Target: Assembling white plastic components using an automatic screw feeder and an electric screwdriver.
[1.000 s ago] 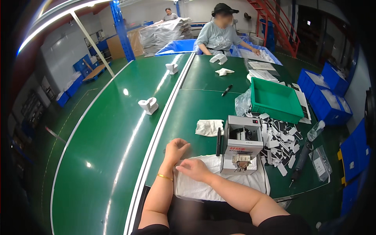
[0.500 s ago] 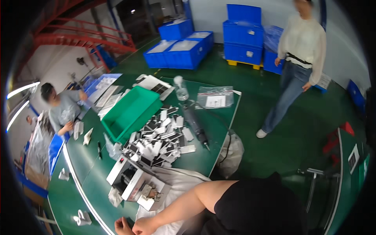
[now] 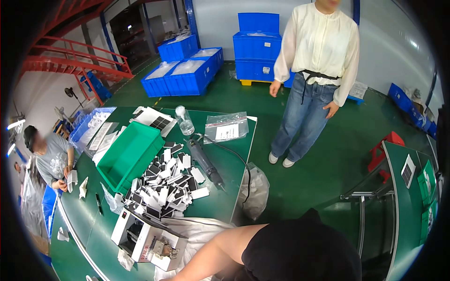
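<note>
neither the left hand nor the right hand is in the picture, so i cannot tell if they are released, clenched or grasping something; only one bare forearm (image 3: 211, 255) shows, and it goes out over the lower edge, where the hand must be. closest to that place is the white machine (image 3: 150, 236), which stands on the surface (image 3: 234, 159) just beside the forearm, with its metal part turned toward the person. it sits partly on a white cloth (image 3: 199, 229) that lies under the forearm. a bit further from the hand, behind the machine, lies the heap of small black and white pieces (image 3: 164, 187), loose and mixed. i judge that the work is far from finished, because the heap is big, and the green tray (image 3: 129, 154) beyond it looks empty inside, as far as i can see. no piece can be seen going into the machine at this moment. counted: one white machine, one cloth, one green tray, one dark power tool (image 3: 205, 161) with its cable to the far side of the heap, one clear bottle (image 3: 183, 121), one clear plastic bag (image 3: 227, 126) with paper inside, and one bag (image 3: 255, 189) hanging at the edge of the surface. the pieces are too many to count exactly, several dozens i think. well apart from the hand are several blue crates (image 3: 187, 70) on the floor, one red stool (image 3: 386, 147), and two other people: one standing person (image 3: 314, 75) and one seated co-worker (image 3: 49, 154) at the long surface.
</note>
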Tool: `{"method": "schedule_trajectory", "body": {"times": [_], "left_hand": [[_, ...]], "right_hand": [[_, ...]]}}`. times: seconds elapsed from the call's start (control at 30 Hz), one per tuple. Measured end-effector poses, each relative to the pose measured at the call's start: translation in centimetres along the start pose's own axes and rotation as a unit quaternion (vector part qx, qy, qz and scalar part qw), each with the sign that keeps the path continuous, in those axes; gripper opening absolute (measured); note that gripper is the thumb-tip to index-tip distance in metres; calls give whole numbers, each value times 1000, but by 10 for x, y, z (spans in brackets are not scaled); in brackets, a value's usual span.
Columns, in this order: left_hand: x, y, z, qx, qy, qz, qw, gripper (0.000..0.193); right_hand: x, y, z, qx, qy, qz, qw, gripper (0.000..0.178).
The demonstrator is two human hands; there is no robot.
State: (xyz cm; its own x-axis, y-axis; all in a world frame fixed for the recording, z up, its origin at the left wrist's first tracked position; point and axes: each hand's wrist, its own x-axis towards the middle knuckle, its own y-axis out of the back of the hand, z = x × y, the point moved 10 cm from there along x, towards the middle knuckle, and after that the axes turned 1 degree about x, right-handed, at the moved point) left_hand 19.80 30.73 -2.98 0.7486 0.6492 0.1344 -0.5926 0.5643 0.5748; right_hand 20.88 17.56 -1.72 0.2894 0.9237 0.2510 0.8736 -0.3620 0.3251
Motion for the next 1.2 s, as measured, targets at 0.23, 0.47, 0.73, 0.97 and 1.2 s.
{"method": "schedule_trajectory", "body": {"times": [0.23,0.47,0.73,0.97,1.2], "left_hand": [[-3,0,14,46,-27,-9,999,33],[0,-4,3,42,10,-29,999,31],[-5,-22,21,20,-58,-36,997,38],[8,-10,-20,-30,19,-33,999,21],[5,8,-10,17,14,17,1000,21]], "right_hand": [[-2,4,-1,12,7,13,1000,35],[-2,5,-3,6,12,22,1000,36],[4,-3,20,-62,60,58,995,27],[4,-5,15,-63,-2,29,998,28],[6,-4,2,-22,38,22,999,28]]}}
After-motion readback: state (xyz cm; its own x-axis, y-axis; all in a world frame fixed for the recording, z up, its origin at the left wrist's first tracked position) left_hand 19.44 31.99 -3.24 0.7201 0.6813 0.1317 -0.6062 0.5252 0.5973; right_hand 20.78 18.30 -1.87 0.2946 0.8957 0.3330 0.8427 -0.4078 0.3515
